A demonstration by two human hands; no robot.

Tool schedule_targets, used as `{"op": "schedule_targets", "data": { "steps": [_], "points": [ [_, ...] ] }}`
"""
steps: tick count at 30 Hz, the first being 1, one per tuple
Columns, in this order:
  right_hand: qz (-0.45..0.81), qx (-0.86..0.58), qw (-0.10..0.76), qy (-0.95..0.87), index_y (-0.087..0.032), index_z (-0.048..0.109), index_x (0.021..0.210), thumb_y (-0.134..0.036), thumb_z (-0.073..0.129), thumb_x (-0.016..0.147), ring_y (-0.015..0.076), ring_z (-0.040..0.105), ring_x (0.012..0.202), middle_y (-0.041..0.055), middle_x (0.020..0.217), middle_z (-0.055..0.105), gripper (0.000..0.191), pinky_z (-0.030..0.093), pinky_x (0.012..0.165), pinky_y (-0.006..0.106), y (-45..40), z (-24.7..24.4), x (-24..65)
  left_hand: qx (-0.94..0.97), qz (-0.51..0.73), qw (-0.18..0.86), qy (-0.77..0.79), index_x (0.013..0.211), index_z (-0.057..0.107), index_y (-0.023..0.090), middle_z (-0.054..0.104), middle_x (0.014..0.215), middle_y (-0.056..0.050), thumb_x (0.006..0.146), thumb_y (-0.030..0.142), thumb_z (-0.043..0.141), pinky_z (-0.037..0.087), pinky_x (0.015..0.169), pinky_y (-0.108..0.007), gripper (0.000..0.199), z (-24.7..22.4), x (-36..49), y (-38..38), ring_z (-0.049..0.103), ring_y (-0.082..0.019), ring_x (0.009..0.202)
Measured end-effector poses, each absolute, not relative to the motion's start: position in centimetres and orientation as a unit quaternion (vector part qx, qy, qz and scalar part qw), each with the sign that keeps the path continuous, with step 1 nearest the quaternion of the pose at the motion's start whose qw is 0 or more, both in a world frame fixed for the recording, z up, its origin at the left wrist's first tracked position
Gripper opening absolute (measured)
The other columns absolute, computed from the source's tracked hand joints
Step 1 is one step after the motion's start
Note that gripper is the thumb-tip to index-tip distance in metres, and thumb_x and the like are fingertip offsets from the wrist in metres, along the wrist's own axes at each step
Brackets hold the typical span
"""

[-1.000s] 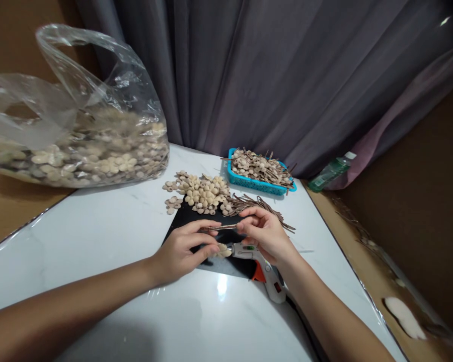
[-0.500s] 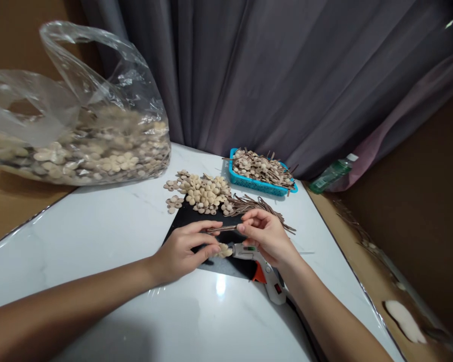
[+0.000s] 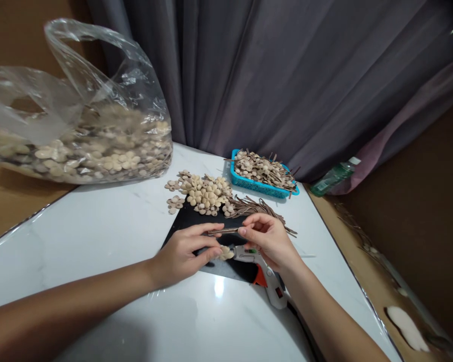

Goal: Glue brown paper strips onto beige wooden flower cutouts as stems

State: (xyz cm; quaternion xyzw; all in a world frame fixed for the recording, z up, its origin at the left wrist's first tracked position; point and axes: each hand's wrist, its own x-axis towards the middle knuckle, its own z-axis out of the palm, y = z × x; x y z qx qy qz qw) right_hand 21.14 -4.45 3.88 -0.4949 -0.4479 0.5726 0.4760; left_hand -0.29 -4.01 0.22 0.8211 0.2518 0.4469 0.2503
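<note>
A thin brown strip (image 3: 226, 231) spans between my two hands. My left hand (image 3: 186, 251) has its fingers closed on the strip's left end, and my right hand (image 3: 268, 239) pinches its right end. Just below the strip, a pale flower-shaped piece (image 3: 226, 253) is close to my left fingertips, at the nozzle of a white and orange glue gun (image 3: 274, 289). The gun lies on a black mat (image 3: 181, 221), partly behind my right hand. Past the hands are a heap of pale flower pieces (image 3: 207, 195) and a bundle of brown strips (image 3: 254, 207).
A blue basket (image 3: 262, 188) of flower pieces and strips stands at the back of the white table (image 3: 98, 226). A clear plastic bag (image 3: 136, 146) full of flower pieces is at the left. A green bottle (image 3: 334, 177) lies at the right.
The view has shifted slightly. Both hands keep their hold on the strip, with almost no movement.
</note>
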Motion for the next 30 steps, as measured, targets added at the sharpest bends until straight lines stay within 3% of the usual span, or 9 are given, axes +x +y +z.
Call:
{"op": "schedule_targets", "data": {
  "steps": [9, 15, 20, 24, 30],
  "points": [
    [0.5, -0.489, 0.458, -0.548, -0.019, 0.068, 0.077, -0.025, 0.08, 0.063, 0.0084, 0.055, 0.05, -0.0034, 0.061, 0.06, 0.02, 0.05, 0.047, 0.019, -5.0, 4.1, 21.2, 0.797, 0.472, 0.241, 0.291, 0.082, 0.07, 0.016, 0.071, 0.093, -0.005, 0.082, 0.016, 0.061, 0.054, 0.081, -0.023, 0.009, 0.6, -0.1, -3.9, 0.067, -0.015, 0.087],
    [0.447, -0.482, 0.415, -0.629, -0.023, 0.068, 0.096, -0.027, 0.075, 0.07, 0.0183, 0.066, 0.085, 0.0048, 0.092, 0.071, 0.027, 0.055, 0.067, 0.027, -5.2, 4.7, 21.3, 0.789, 0.477, 0.254, 0.293, 0.083, 0.069, 0.017, 0.071, 0.091, -0.005, 0.082, 0.016, 0.061, 0.055, 0.079, -0.024, 0.008, 0.6, -0.1, -4.0, 0.067, -0.015, 0.086],
    [0.474, -0.485, 0.424, -0.6, -0.021, 0.067, 0.091, -0.028, 0.075, 0.07, 0.0162, 0.068, 0.072, 0.0033, 0.08, 0.073, 0.024, 0.055, 0.061, 0.025, -5.3, 4.7, 21.2, 0.795, 0.471, 0.245, 0.293, 0.083, 0.069, 0.017, 0.072, 0.093, -0.006, 0.082, 0.018, 0.061, 0.055, 0.079, -0.025, 0.009, 0.7, -0.1, -4.1, 0.067, -0.016, 0.087],
    [0.503, -0.501, 0.447, -0.544, -0.019, 0.067, 0.085, -0.029, 0.079, 0.065, 0.0128, 0.065, 0.057, 0.0023, 0.074, 0.073, 0.025, 0.054, 0.055, 0.024, -5.2, 4.6, 21.2, 0.802, 0.469, 0.23, 0.289, 0.084, 0.07, 0.016, 0.069, 0.105, -0.009, 0.083, 0.018, 0.061, 0.053, 0.085, -0.026, 0.01, 0.7, -0.1, -4.2, 0.066, -0.018, 0.097],
    [0.52, -0.506, 0.479, -0.494, -0.018, 0.067, 0.08, -0.027, 0.082, 0.06, 0.0109, 0.063, 0.052, 0.0011, 0.069, 0.072, 0.026, 0.055, 0.052, 0.023, -4.9, 4.4, 21.2, 0.811, 0.463, 0.225, 0.277, 0.084, 0.072, 0.017, 0.067, 0.112, -0.011, 0.083, 0.017, 0.06, 0.052, 0.09, -0.028, 0.012, 0.7, -0.2, -4.2, 0.063, -0.021, 0.106]
  ]
}}
